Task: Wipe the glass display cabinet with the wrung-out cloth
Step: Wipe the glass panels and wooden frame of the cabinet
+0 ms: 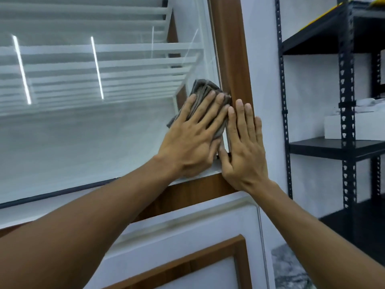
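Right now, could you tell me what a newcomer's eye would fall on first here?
At centre, the left hand presses a folded grey cloth flat against the glass pane near its lower right corner, while the right hand rests flat on the brown wooden frame beside it. A black metal shelf rack stands at the far right.

The single head-worn camera looks forward and a little down, very near the glass display cabinet, framing its lower right corner at centre; a black shelving rack fills the right side, farther off.
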Demonstrator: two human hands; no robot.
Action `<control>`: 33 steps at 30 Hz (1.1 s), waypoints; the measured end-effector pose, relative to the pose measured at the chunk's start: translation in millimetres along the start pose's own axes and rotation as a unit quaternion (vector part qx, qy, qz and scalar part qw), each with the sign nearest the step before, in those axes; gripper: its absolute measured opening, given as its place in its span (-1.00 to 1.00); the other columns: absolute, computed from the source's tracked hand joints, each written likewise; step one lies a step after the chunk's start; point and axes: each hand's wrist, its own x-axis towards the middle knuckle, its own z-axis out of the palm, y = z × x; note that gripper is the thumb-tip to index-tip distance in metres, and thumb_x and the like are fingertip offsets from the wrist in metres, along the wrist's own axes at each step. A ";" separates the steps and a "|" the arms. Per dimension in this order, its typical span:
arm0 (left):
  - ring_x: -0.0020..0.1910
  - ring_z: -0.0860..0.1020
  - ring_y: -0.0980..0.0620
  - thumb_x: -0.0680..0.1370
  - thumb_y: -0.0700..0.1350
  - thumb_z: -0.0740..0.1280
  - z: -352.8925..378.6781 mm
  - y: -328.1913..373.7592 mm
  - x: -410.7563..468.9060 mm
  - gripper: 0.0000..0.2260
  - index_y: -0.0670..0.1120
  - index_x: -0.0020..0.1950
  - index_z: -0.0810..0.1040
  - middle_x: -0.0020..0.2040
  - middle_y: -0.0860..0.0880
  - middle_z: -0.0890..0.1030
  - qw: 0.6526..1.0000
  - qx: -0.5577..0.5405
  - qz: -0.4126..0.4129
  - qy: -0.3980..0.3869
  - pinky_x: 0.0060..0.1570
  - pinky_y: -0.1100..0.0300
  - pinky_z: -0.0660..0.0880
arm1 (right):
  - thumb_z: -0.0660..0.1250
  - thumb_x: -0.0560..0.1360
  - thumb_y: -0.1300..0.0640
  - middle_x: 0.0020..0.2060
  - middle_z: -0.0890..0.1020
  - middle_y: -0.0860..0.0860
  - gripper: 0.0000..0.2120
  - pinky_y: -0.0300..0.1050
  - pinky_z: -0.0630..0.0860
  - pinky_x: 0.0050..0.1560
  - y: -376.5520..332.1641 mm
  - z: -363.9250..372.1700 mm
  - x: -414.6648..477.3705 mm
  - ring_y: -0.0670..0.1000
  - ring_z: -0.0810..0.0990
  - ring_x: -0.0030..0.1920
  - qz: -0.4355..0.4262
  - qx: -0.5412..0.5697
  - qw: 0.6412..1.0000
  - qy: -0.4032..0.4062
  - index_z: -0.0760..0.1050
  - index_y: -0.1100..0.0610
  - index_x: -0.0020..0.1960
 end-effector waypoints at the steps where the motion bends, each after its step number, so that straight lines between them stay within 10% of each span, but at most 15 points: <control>1: 0.69 -0.15 -0.12 0.69 0.12 -0.08 0.4 2.5 -6.4 -0.37 -0.12 0.71 -0.07 0.70 -0.15 -0.10 1.000 -0.003 0.012 -0.003 0.63 -0.19 -0.10 | 0.17 0.57 0.00 0.65 -0.01 0.24 -0.23 0.29 -0.04 0.63 -2.2 -0.4 -8.1 0.21 -0.08 0.66 0.003 0.006 1.000 -0.005 0.00 0.31 0.64; 15: 0.65 -0.32 0.09 0.71 0.16 -0.19 -24.5 -39.4 -45.3 -0.46 0.10 0.70 -0.15 0.69 0.08 -0.19 0.963 -0.042 0.219 -0.155 0.62 -0.04 -0.32 | 0.16 0.59 -0.25 0.64 -0.04 0.30 -0.12 0.37 -0.05 0.60 -28.2 -5.0 -48.5 0.26 -0.11 0.66 0.012 -0.012 0.999 -0.048 0.01 0.32 0.64; 25: 0.67 -0.26 -0.02 0.71 0.18 -0.20 -16.7 -18.1 -48.5 -0.43 0.04 0.70 -0.12 0.69 -0.02 -0.16 0.990 -0.031 0.106 -0.093 0.63 -0.13 -0.25 | 0.14 0.58 -0.20 0.64 0.01 0.30 -0.13 0.34 -0.05 0.62 -44.2 7.5 -53.0 0.26 -0.08 0.66 0.068 0.027 0.997 -0.003 0.01 0.39 0.62; 33: 0.67 -0.21 0.01 0.72 0.14 -0.16 -14.6 -24.9 -26.9 -0.47 0.10 0.70 -0.07 0.70 0.03 -0.09 0.975 -0.015 0.193 -0.106 0.60 -0.05 -0.34 | 0.12 0.57 -0.39 0.65 0.01 0.26 -0.02 0.27 -0.05 0.64 -25.7 2.0 -54.9 0.19 -0.07 0.67 0.056 -0.016 0.998 -0.021 -0.01 0.36 0.63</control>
